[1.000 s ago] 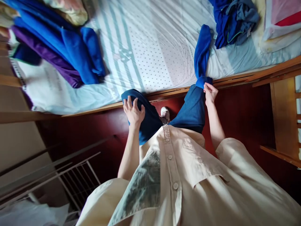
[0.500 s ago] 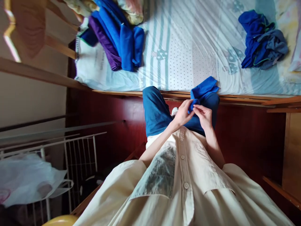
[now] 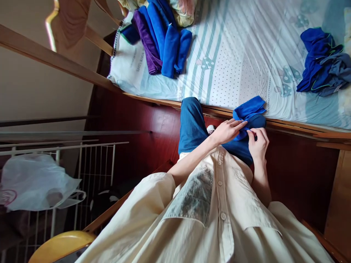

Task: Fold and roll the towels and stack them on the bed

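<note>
**Blue cloth is being worked across the lap**

The blue cloth (image 3: 249, 108) is lying over the right thigh, its far end showing against the bed (image 3: 227, 78); whether it is touching there, I cannot tell. The left hand (image 3: 229, 130) is resting over the cloth, fingers straight and uncurled, while the right hand (image 3: 258, 143) is pinching its near edge between thumb and forefinger. The step in hand seems to be folding or straightening; the next move probably calls for keeping that pinch firm while the flat fingers are smoothing the layers.

The wooden bed rail (image 3: 161, 102) is running just beside the knees, so the lap is giving only a narrow, sloping place. Beyond it, the patterned sheet is offering wider room, stretching between the rolled blue clothes (image 3: 170, 51) on the left and the crumpled blue pile (image 3: 314, 64) on the right. The plastic bag (image 3: 38, 179) is hanging well apart, leftward.
</note>
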A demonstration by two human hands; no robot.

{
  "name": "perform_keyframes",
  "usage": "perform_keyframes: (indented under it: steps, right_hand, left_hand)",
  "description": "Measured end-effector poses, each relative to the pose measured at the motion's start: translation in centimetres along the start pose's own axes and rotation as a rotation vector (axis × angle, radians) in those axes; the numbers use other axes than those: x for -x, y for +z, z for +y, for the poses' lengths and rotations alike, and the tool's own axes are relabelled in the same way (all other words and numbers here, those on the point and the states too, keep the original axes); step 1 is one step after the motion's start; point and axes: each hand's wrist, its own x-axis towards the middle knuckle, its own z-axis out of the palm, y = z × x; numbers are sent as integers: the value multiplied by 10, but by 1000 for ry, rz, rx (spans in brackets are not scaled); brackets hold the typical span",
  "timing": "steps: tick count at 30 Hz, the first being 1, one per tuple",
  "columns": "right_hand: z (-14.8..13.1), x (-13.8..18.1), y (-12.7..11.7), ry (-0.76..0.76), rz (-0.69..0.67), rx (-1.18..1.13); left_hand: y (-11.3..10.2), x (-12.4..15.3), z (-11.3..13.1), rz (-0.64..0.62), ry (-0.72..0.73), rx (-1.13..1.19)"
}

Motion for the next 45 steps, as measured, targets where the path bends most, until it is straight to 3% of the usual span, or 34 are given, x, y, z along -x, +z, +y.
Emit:
perform_keyframes:
  steps: [4,8,14,17,19,21,24,28,37,45]
  right_hand:
    - [-7,-10,-8,-68,-34,-16]
    - [-15,-20,-27,-9,32,-117]
    - [-2,-28,-67,234,429,-168]
    - [13,-26,-92,337,519,-228]
    - [21,-21,-109,346,453,-318]
    - [27,-12,-125,342,261,-358]
    - [32,4,-142,335,-42,-335]
    - [35,21,-154,386,-242,-215]
    - [44,22,-171,348,-360,-19]
    - [69,21,-183,383,-195,44]
  left_hand:
    - [-19,1,-15,10,-53,2]
    - [-45,7,-34,92,-185,10]
    - [-98,28,-62,229,-450,-80]
    - [-127,44,-66,313,-552,-157]
    - [-144,58,-65,364,-605,-205]
    - [-160,73,-63,403,-637,-253]
    - [-179,94,-60,472,-660,-329]
    - [-204,116,-61,628,-713,-437]
    - [-234,135,-53,668,-763,-452]
    - [-233,132,-42,743,-817,-201]
